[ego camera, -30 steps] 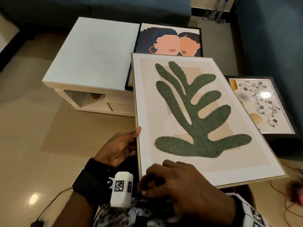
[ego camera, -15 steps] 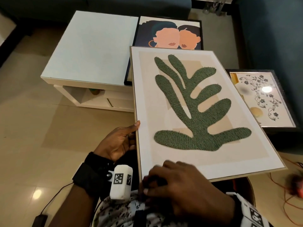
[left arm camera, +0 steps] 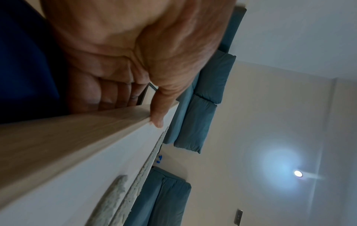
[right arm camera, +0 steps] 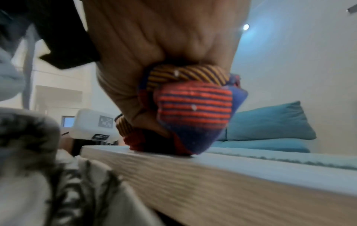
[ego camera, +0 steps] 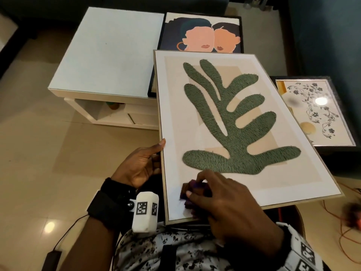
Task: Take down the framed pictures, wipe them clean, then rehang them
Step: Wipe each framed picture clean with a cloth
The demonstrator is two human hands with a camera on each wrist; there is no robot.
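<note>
A large light-wood framed picture (ego camera: 230, 122) with a green leaf shape lies tilted across my lap. My left hand (ego camera: 144, 163) grips its left edge, thumb (left arm camera: 157, 116) on the front and fingers (left arm camera: 108, 94) under the back of the picture (left arm camera: 67, 160). My right hand (ego camera: 220, 198) holds a bunched striped cloth (ego camera: 190, 194) and presses it onto the near left corner of the glass. In the right wrist view the cloth (right arm camera: 193, 107), orange, blue and yellow, sits on the frame (right arm camera: 212, 180) under my curled right hand (right arm camera: 154, 53).
A white low table (ego camera: 105, 53) stands ahead on the left. A black-framed picture of two faces (ego camera: 203, 34) lies on it. A dark-framed floral picture (ego camera: 314, 112) rests at the right. Blue sofas (left arm camera: 197, 116) surround the spot. Orange cables (ego camera: 343, 227) lie on the floor, right.
My right hand has moved up from the frame's near edge onto the glass, and the cloth now shows beneath its fingers. The left hand keeps its grip.
</note>
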